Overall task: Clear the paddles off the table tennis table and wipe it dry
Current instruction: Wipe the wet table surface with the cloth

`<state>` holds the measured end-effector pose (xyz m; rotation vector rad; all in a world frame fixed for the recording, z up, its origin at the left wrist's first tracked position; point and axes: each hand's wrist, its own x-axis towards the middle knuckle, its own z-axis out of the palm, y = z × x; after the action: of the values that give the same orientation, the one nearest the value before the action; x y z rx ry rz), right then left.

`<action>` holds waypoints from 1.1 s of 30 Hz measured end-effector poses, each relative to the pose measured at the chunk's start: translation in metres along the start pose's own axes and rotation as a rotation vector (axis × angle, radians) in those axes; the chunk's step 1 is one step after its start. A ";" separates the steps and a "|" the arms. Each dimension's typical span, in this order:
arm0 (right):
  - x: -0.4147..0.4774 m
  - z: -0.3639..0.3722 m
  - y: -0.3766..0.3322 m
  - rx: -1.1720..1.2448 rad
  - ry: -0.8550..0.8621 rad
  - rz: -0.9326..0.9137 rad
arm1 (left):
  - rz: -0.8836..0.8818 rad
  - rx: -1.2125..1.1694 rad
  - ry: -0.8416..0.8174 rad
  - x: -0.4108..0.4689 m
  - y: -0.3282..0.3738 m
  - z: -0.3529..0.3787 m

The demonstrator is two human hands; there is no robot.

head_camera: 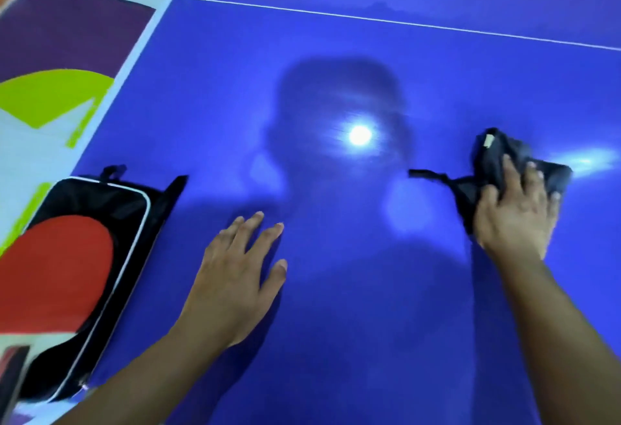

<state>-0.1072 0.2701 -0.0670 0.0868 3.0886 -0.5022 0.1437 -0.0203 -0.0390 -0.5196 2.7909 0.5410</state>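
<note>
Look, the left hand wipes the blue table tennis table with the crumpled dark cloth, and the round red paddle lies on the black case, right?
No: the head view shows the right hand holding the crumpled dark cloth on the blue table tennis table; the left hand rests bare. The round red paddle lies on the black case.

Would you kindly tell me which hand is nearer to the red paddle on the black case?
Left. The left hand lies on the blue table just right of the red paddle; the right hand is farther right, gripping the dark cloth.
</note>
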 end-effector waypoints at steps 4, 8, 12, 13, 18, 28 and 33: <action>-0.004 0.007 -0.013 0.062 -0.009 0.046 | -0.020 0.030 0.126 0.000 -0.036 -0.036; -0.019 0.027 -0.067 0.091 -0.004 0.058 | -0.154 0.124 0.213 -0.012 -0.089 -0.077; -0.042 0.064 -0.154 -0.024 -0.035 -0.036 | -0.179 0.116 0.177 -0.042 -0.138 -0.090; -0.049 0.077 -0.184 -0.040 -0.057 -0.078 | -0.179 0.120 0.144 -0.048 -0.149 -0.092; -0.104 0.133 -0.329 -0.092 -0.143 -0.395 | -0.092 0.163 0.002 -0.058 -0.186 -0.086; -0.173 0.161 -0.423 -0.023 -0.370 -0.886 | -0.081 0.232 0.031 -0.063 -0.193 -0.069; -0.154 0.145 -0.379 0.000 -0.284 -0.755 | -0.118 0.224 0.082 -0.062 -0.188 -0.064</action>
<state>0.0254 -0.1428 -0.0821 -1.0727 2.7384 -0.4589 0.2615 -0.1910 -0.0209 -0.6637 2.8263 0.1821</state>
